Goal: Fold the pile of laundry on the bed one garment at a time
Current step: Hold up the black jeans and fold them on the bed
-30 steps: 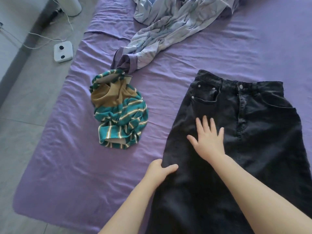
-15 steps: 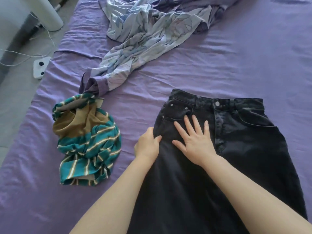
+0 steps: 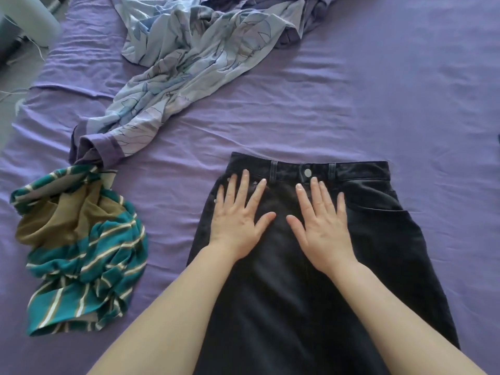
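Note:
A black denim skirt (image 3: 378, 239) lies flat on the purple bed (image 3: 351, 104), waistband away from me. My left hand (image 3: 239, 216) lies flat on its left front pocket area with the fingers spread. My right hand (image 3: 322, 223) presses flat beside it, just below the waistband button. A crumpled teal, tan and white striped garment (image 3: 81, 253) sits to the left of the skirt. A rumpled light-blue printed garment with purple cuffs (image 3: 189, 58) lies farther back.
The bed's left edge (image 3: 16, 115) borders a grey floor with a white cable and a pale rounded object (image 3: 29, 20) at the top left. Purple sheet stretches to the right of the skirt.
Both hands slid up the skirt toward the waistband. My left hand moved from the skirt's left edge onto the fabric and flattened out. The view shifted closer to the waistband.

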Tool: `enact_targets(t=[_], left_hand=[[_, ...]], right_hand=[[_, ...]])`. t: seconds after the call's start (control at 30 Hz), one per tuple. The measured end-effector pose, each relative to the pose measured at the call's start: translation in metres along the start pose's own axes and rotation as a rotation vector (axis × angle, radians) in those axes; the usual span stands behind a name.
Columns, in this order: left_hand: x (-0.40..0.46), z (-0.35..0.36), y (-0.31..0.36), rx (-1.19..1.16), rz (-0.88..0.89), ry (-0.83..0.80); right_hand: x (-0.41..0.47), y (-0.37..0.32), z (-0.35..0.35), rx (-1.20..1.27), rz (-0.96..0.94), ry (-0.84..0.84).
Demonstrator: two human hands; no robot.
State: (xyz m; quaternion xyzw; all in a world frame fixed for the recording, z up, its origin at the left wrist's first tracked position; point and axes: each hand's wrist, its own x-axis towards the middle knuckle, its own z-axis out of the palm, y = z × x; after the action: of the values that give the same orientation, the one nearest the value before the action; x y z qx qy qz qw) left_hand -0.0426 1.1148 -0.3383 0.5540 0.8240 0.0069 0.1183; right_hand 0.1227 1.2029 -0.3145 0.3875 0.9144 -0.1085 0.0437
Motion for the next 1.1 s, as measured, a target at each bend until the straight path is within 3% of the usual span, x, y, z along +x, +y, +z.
enact_targets(t=[0.1,0.17,0.27,0.33,0.43,0.53,0.9,1.03,1.1], left_hand=[[0.003,0.007,-0.012,0.008,0.03,-0.02],[0.003,0.002,-0.006,0.004,-0.005,-0.001],[0.007,-0.018,0.016,0.014,-0.042,0.228],[0.018,-0.024,0.039,0.015,0.064,0.346],[0.032,-0.019,0.077,0.072,0.236,0.157],[0.038,-0.003,0.081,0.135,0.221,0.012],[0.05,0.01,0.07,0.128,0.223,-0.066],[0.027,-0.006,0.088,0.189,0.133,-0.071],[-0.008,-0.008,0.102,0.109,0.066,-0.013]], right_hand=[[0.009,0.001,0.01,-0.048,-0.015,-0.101],[0.009,0.009,0.003,0.108,-0.044,-0.077],[-0.003,0.044,-0.011,0.103,0.016,0.138],[-0.005,0.064,-0.015,-0.037,0.107,0.113],[-0.005,0.072,-0.003,-0.103,0.115,-0.004],[-0.004,0.073,0.008,-0.099,0.1,-0.007],[0.0,0.082,0.021,-0.159,0.076,0.002],[-0.012,0.069,0.009,-0.148,0.126,-0.043],[-0.037,0.055,0.006,-0.085,0.139,-0.034]])
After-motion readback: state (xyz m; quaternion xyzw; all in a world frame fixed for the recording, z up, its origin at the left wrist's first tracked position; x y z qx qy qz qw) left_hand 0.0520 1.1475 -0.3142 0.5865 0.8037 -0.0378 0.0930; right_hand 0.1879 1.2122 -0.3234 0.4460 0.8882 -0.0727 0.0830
